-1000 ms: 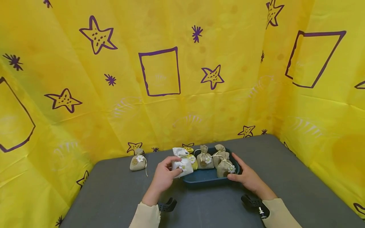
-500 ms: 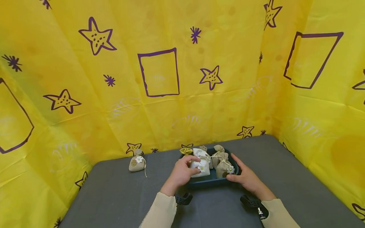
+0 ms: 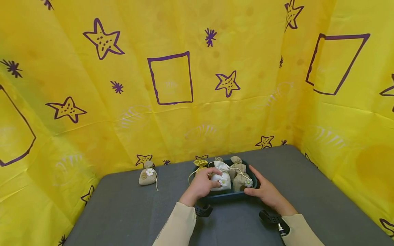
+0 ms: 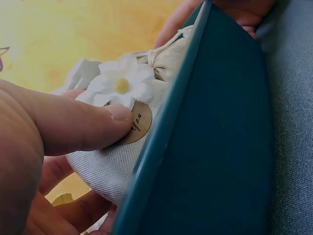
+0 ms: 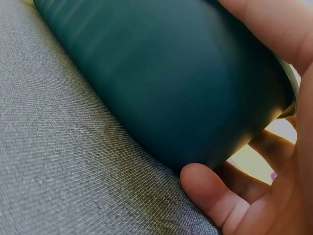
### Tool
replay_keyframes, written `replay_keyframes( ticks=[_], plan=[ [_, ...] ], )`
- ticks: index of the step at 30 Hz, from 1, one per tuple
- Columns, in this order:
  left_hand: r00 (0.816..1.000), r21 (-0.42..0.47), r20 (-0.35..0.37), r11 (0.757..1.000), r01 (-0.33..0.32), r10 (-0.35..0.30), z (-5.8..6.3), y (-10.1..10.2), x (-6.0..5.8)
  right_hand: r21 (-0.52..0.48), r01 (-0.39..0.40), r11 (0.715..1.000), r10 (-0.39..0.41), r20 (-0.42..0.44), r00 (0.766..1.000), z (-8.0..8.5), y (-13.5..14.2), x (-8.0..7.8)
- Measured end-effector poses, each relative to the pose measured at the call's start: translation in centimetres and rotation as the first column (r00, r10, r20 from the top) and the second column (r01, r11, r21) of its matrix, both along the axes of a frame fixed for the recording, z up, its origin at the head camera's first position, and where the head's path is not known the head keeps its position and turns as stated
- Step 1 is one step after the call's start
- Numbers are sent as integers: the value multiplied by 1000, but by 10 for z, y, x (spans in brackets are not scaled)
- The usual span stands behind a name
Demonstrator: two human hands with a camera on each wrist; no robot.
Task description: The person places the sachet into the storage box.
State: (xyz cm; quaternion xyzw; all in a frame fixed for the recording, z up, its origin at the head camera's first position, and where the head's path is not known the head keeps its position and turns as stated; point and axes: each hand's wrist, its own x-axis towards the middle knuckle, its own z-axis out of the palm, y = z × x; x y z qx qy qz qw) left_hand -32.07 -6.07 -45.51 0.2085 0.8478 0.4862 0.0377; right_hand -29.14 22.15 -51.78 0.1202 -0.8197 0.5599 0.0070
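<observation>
My left hand pinches a white cloth drawstring pouch within the blue plastic tray. In the left wrist view, the thumb presses the round brown label beneath the white flower, with the tray wall in front. My right hand grips the tray's right end, its thumb at the front corner and its fingers around the far side. Beside the white pouch are burlap pouches on the right and a yellow pouch on the left. Another burlap pouch behind is mostly hidden.
One more burlap pouch with a white flower stands on the grey table, left of the tray. A yellow cloth wall with purple drawings rises behind the table and along both sides.
My left hand has carried the white pouch rightward from the tray's left end and lowered it into the tray, beside the burlap pouches. The right hand has stayed on the tray.
</observation>
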Motion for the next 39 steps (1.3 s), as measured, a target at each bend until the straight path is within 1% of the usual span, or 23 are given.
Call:
replay_keyframes(
  ticks=[5, 11, 19, 22, 27, 32, 39],
  plan=[
    [1000, -22, 4, 1000, -6, 7, -2, 4, 0, -7, -8, 1000, 8, -10, 1000, -1, 1, -1],
    [999, 0, 32, 1000, -22, 22, -2, 3, 1, 0, -12, 1000, 12, -21, 1000, -2, 0, -1],
    [999, -5, 38, 1000, -5, 5, -3, 1, 1, 7, -9, 1000, 9, -16, 1000, -2, 1, -1],
    [999, -12, 40, 1000, -7, 8, -3, 2, 2, 2, -10, 1000, 10, -11, 1000, -1, 1, 0],
    [1000, -31, 20, 999, -8, 9, 0, 2, 6, 1, -7, 1000, 7, -5, 1000, 0, 1, 0],
    [1000, -61, -3, 998, -18, 18, 3, 2, 12, -4, -8, 1000, 8, -5, 1000, 0, 1, -1],
    [1000, -52, -11, 998, -19, 18, 5, -3, 22, 2, -6, 1000, 6, -4, 1000, 1, 1, -1]
  ],
)
